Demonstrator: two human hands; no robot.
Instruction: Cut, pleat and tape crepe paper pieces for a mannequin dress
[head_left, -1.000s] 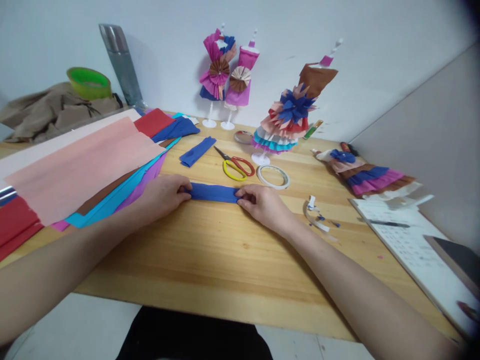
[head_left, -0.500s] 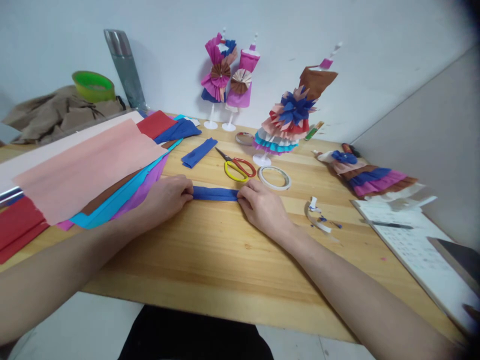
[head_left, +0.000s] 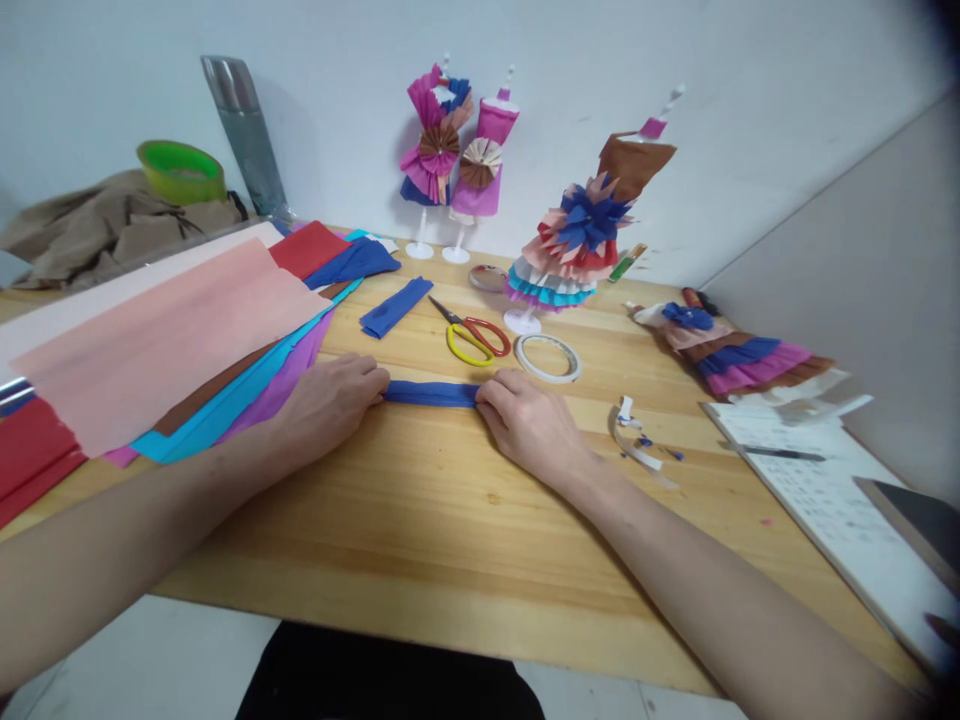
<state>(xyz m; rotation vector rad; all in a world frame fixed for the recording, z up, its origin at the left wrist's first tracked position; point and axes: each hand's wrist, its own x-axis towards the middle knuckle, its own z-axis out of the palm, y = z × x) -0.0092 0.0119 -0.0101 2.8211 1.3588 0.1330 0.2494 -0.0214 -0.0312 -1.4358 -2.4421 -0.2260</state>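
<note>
A narrow folded strip of blue crepe paper (head_left: 432, 394) lies stretched flat between my two hands on the wooden table. My left hand (head_left: 341, 400) is closed on its left end, and my right hand (head_left: 525, 415) pinches the right end. The fingertips cover both ends. Just beyond the strip are scissors (head_left: 478, 340) with one yellow and one red handle, blades apart. A roll of white tape (head_left: 548, 357) is behind my right hand. Another folded blue crepe paper piece (head_left: 396, 307) lies left of the scissors.
Stacked coloured paper sheets (head_left: 165, 340) cover the left side. Several small dress forms in paper dresses, one of them here (head_left: 577, 230), stand along the wall. Tape scraps (head_left: 637, 440) and an open notebook (head_left: 810, 500) with a pen lie to the right. A bottle (head_left: 244, 130) stands back left.
My left hand's fingers have flattened slightly and lie lower over the strip's left end. The strip looks a little narrower. The view has shifted slightly.
</note>
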